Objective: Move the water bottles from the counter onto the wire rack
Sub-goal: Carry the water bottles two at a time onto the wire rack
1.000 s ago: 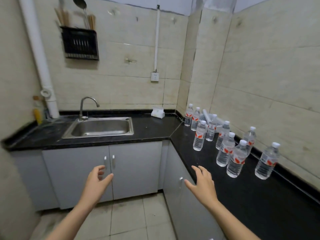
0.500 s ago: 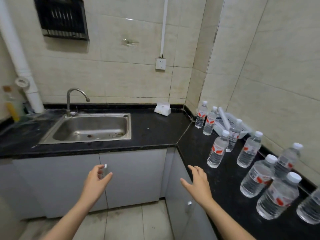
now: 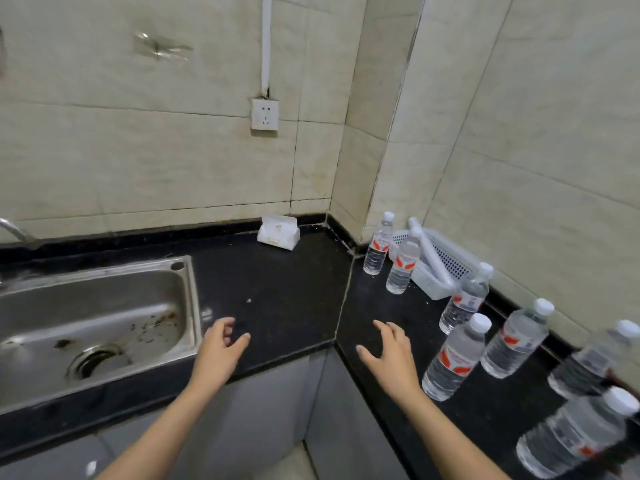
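Kitchen corner seen from the head camera, read from left to right. At far left, a steel sink is set into the black surface; it plays no part in the task. The left hand hovers over the front edge of the surface just right of the sink, fingers loosely spread and holding nothing. A small white packet lies against the back wall. The right hand hovers past the corner seam, likewise spread wide and empty, near but not touching the nearest bottle. The water bottles stand upright along the right-hand run of the surface: two in the corner beside a white plastic basket, the others ranged toward the lower right, those at the frame edge blurred. At least eight can be counted. No wire rack appears in this view. Judged from this arrangement, no bottle is in hand and the whole transfer remains to be done, beginning with a first grasp.
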Available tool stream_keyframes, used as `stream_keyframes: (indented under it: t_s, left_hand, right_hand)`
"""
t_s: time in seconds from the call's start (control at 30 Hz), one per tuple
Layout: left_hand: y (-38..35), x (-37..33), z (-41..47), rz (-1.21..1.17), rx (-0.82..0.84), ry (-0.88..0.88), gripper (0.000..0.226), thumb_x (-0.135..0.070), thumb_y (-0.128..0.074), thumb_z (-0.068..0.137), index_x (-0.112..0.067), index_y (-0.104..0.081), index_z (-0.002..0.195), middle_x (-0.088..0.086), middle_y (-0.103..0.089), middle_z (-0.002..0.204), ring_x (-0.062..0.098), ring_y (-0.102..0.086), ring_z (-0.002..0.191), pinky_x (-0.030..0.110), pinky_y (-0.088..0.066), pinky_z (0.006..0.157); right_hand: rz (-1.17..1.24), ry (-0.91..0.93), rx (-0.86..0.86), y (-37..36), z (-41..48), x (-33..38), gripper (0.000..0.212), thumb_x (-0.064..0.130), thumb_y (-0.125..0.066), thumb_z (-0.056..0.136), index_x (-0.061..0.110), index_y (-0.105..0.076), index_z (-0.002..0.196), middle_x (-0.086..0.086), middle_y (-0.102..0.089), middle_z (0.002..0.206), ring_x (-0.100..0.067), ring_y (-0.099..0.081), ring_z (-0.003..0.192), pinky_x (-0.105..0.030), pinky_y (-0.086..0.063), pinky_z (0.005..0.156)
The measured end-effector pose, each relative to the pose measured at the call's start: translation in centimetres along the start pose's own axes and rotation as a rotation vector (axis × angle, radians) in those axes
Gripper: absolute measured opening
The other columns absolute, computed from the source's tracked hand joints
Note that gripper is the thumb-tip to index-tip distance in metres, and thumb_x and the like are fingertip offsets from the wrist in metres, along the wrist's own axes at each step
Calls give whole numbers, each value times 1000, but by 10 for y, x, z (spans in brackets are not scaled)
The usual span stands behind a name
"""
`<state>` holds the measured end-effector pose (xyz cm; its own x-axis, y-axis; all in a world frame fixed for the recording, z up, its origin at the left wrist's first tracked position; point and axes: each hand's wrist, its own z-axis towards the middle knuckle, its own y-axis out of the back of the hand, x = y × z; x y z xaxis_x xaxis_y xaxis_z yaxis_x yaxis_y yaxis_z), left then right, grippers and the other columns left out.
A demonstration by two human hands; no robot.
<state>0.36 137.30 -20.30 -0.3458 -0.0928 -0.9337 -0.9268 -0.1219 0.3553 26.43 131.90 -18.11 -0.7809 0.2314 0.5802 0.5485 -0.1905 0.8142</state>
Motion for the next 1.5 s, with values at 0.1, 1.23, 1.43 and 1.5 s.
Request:
stream_keyframes:
  t_s: [0.1,1.23,1.43,1.5]
  left_hand:
    - [-48,-3,31,22,116,21,41,-11,-62,83,-2,-50,121,19,-51,117,29,-53,101,27,-36,83]
    - [-366,-112,320,124,554,-153,92,-27,-79,64,-13,-29,140,14,-39,143,32,-36,132,45,-32,109]
    - [-410,-119,347,22,619,-144,104,-36,-83,46,-23,-32,135,9,-51,133,28,-47,124,50,-41,102]
    - [-416,-121,349,-14,626,-132,95,-23,-85,52,-20,-34,133,9,-52,132,28,-49,121,45,-42,101]
  right_hand:
    - [-11,-96,16,-5,17,-17,63,37,-57,85,18,-30,139,-9,-22,149,-24,-21,138,-38,-25,112]
    - [409,-520,-436,12,341,-78,91,29,-82,58,19,-33,135,-5,-47,131,-21,-44,124,-40,-37,106]
    - [454,-573,-420,11,371,-94,93,37,-81,50,16,-38,129,-6,-50,129,-20,-49,119,-44,-42,102]
    - [483,-590,-422,11,376,-98,91,32,-81,51,14,-38,129,-6,-51,128,-21,-50,118,-42,-42,102]
